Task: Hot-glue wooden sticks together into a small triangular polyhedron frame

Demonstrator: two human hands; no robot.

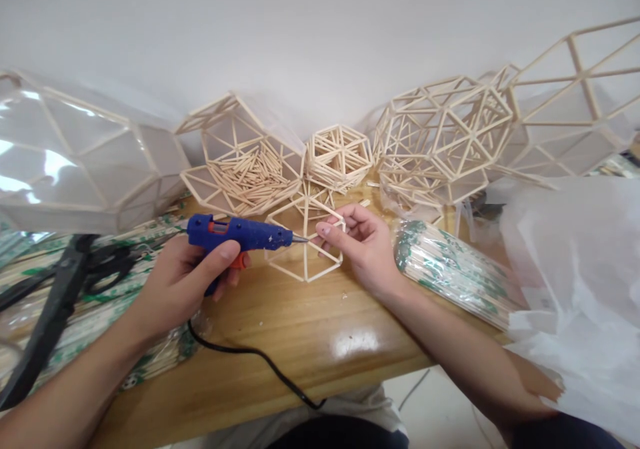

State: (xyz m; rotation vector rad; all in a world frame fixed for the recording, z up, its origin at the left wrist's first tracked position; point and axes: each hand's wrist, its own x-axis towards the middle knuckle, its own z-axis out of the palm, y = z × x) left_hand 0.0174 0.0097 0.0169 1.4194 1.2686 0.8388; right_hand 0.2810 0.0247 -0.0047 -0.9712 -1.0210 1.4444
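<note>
My left hand (pixel 185 282) is closed around a blue hot glue gun (pixel 240 234) with an orange trigger. Its metal nozzle points right and touches a flat hexagon frame of thin wooden sticks (pixel 306 244) lying on the wooden table (pixel 300 329). My right hand (pixel 361 241) pinches the right side of that frame, fingertips close to the nozzle. The gun's black cord (pixel 260 359) trails off the table's near edge.
Several stick-built polyhedral frames (pixel 440 136) line the white wall; one (pixel 245 162) holds loose sticks. A plastic-covered frame (pixel 75 156) stands at left. Bagged stick bundles (pixel 450 269) lie right, black scissors (pixel 105 262) left, and white plastic sheeting (pixel 580 282) far right.
</note>
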